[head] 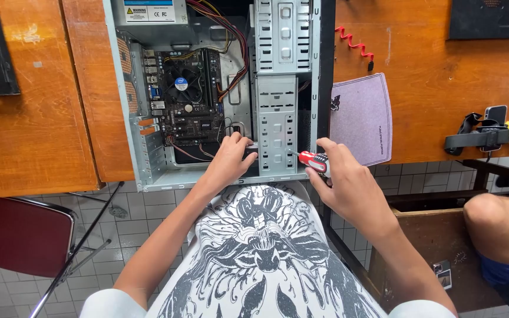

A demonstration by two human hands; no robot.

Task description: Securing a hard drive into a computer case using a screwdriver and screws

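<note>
Nearest to the camera is the person's white shirt with a black printed drawing (260, 253). Just beyond it, at the near edge of the brown wooden table (36, 129), lies the open grey metal computer case (148, 171) on its side.

The right hand (340, 182) has its fingers clamped on a small screwdriver with a red and white handle (314, 160). Its long axis runs almost level, from right to left, and the thin metal tip points at the side of the grey perforated drive cage (277, 132), touching it or nearly so; I cannot tell which. So the cage lies to the left of this hand, and the right hand is the nearer one to that point.

The left hand (231, 160) is inside the case, its fingers curled on a dark part at the bottom of the cage; what exactly they grip is hidden.

Farther in are the black motherboard with a round fan (182, 88) and the bundle of coloured wires (231, 41). To the right lie a grey-purple mouse pad (362, 118) and a red coiled cable (354, 42).
</note>
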